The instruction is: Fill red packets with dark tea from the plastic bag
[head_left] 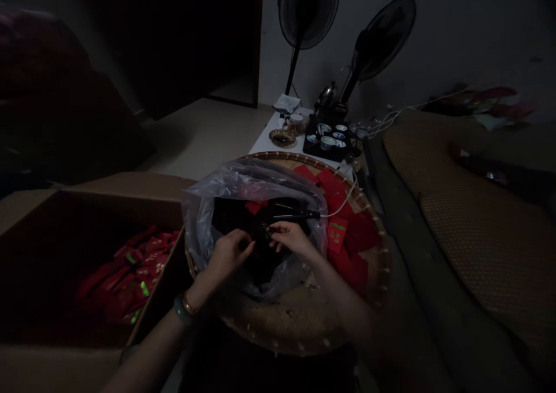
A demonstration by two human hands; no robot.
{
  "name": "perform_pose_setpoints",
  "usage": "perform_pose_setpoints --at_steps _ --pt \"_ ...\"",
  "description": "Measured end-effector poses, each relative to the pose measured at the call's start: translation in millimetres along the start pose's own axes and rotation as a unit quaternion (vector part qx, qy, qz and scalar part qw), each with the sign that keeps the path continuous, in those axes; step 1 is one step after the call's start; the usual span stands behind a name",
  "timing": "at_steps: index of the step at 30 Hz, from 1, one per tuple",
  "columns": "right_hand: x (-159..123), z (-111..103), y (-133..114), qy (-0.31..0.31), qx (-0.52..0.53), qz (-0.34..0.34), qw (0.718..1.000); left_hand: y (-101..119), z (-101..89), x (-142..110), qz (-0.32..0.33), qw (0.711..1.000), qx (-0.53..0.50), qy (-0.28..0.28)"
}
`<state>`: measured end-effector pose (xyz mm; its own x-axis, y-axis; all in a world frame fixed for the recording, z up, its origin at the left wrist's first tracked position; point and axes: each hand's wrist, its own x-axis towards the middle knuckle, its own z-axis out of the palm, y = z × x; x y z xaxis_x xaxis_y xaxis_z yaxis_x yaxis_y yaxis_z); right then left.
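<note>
A clear plastic bag [197, 208] lies wide open on a round woven bamboo tray [278, 318], with dark contents inside it. My left hand [229, 255] is over the bag's near left part, fingers curled and thumb against them; what they hold, if anything, cannot be made out. Close by on the right, my right hand [290, 237] pinches with thumb and fingertips over the dark contents, and anything in the pinch is too dark to name. A small red packet [255, 206] rests on the contents. Beyond my right hand lies a slim black device [299, 214] with a white cable.
Flat red packets [337, 235] cover the tray's right side. At left stands a cardboard box [130, 184] holding many filled red packets [147, 260]. Behind are a black tea tray [315, 146] with cups and two standing fans [308, 11]. A woven mat [460, 208] lies right.
</note>
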<state>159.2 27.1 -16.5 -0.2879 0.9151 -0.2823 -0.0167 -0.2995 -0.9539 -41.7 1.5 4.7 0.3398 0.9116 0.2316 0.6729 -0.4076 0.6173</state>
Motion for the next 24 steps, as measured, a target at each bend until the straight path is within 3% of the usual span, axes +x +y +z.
perform_pose_setpoints --at_steps 8,15,18,21,24 --pt "-21 4 -8 -0.004 -0.063 0.002 0.998 2 2.5 4 -0.101 0.992 -0.070 -0.016" --pt "-29 31 -17 -0.003 -0.173 -0.019 0.985 -1 10.0 8 -0.132 0.978 -0.164 0.002" --pt "-27 36 -20 0.026 -0.283 -0.063 0.957 -6 12.6 7 -0.134 0.969 -0.206 -0.004" --pt "-26 36 -29 0.040 -0.403 -0.114 0.907 -9 13.2 5 -0.138 0.962 -0.235 -0.016" --pt "-30 37 -41 0.021 -0.509 -0.098 0.855 -8 12.7 4 -0.130 0.961 -0.245 -0.013"
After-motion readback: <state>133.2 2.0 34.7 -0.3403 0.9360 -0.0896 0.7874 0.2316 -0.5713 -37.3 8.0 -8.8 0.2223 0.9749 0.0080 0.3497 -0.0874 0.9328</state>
